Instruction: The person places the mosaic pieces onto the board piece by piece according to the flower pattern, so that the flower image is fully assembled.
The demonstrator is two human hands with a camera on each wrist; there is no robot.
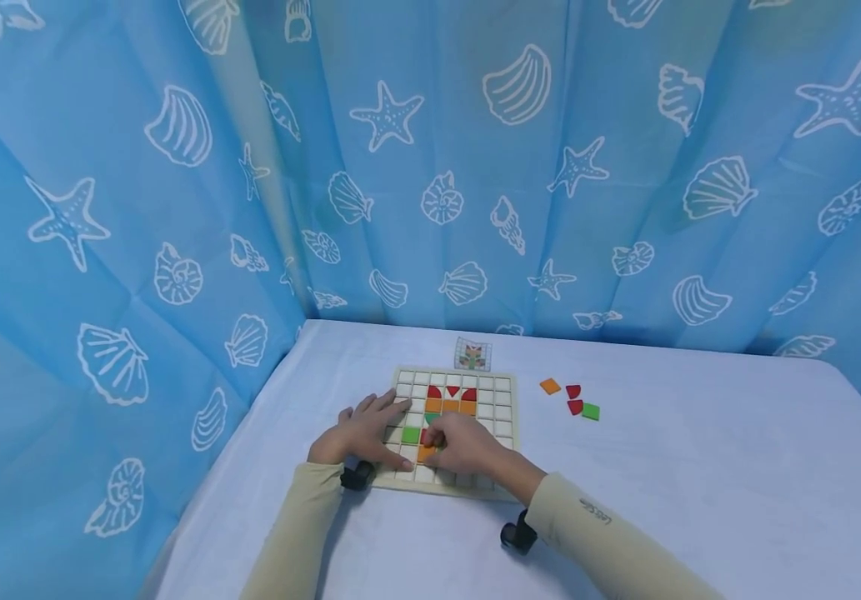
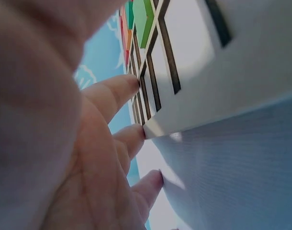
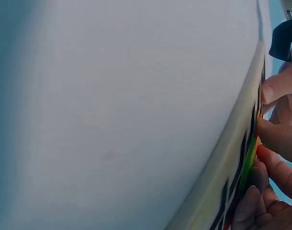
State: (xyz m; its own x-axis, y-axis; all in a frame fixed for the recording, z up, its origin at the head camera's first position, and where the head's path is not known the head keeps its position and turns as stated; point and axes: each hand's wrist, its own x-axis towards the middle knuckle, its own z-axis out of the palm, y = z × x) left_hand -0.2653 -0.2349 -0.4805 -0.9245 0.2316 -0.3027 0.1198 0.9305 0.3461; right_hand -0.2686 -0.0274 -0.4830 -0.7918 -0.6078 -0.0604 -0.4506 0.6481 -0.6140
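Observation:
A cream grid board [image 1: 516, 417] with white squares lies on the table, part of it filled with coloured tiles. My left hand [image 1: 364, 432] is spread over its left side, fingers straight, fingertips resting at the edge and on the grid. At the board's lower middle, my right hand [image 1: 468, 446] pinches an orange tile [image 1: 425, 454] between thumb and curled forefinger, low over the grid. A light green tile [image 1: 411, 435] sits left of those fingers, and a red piece [image 1: 424, 437] is partly hidden by them. Higher up are a row of orange squares [image 1: 450, 406] and red pieces [image 1: 453, 391].
Right of the board lie a loose orange tile [image 1: 550, 386], red pieces [image 1: 575, 407] and a green tile [image 1: 591, 412]. Behind the board is a small pattern card [image 1: 473, 354]. A blue shell-print curtain [image 1: 430, 167] hangs beyond the white-covered table [image 1: 700, 467].

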